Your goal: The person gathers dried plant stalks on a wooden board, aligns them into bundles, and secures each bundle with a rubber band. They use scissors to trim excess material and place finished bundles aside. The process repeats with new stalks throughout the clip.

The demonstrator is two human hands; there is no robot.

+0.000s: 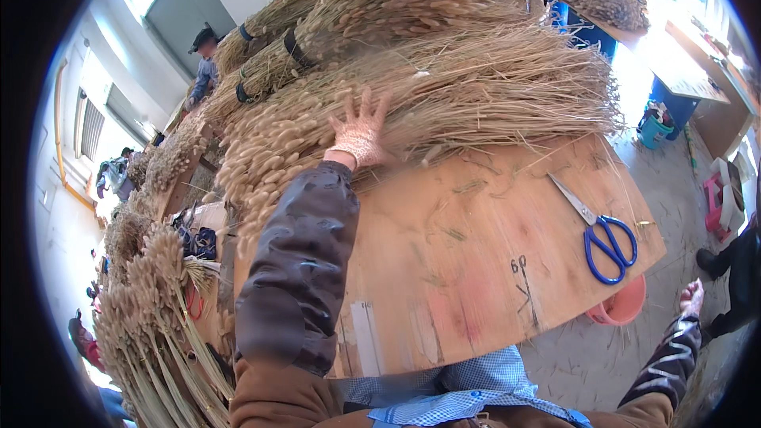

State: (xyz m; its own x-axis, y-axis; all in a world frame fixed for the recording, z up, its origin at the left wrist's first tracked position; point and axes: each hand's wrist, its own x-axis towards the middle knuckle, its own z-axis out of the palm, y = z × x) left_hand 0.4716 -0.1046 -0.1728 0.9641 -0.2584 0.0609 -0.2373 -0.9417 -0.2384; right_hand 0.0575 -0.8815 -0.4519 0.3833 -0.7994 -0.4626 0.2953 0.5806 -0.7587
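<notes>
My left hand (361, 131), in a light patterned glove, lies with fingers spread on the near edge of a wide heap of dried bunny-tail grass (491, 95). Its fluffy heads point left and its bare stalks point right. My right hand (692, 299) is held out at the far right, over the floor and away from the table. Its fingers look curled, and I see nothing in them. Scissors (609, 247) with blue handles lie part-open at the right of the wooden table (476, 269), apart from both hands.
Tied bundles of grass (380, 4) are piled behind the heap. More bunches (151, 309) stand at the left. A pink bucket (620, 301) sits below the table's right edge, and a teal bin (655, 128) farther off. Someone's dark-clad legs (741, 269) are at the right; other people are at the left.
</notes>
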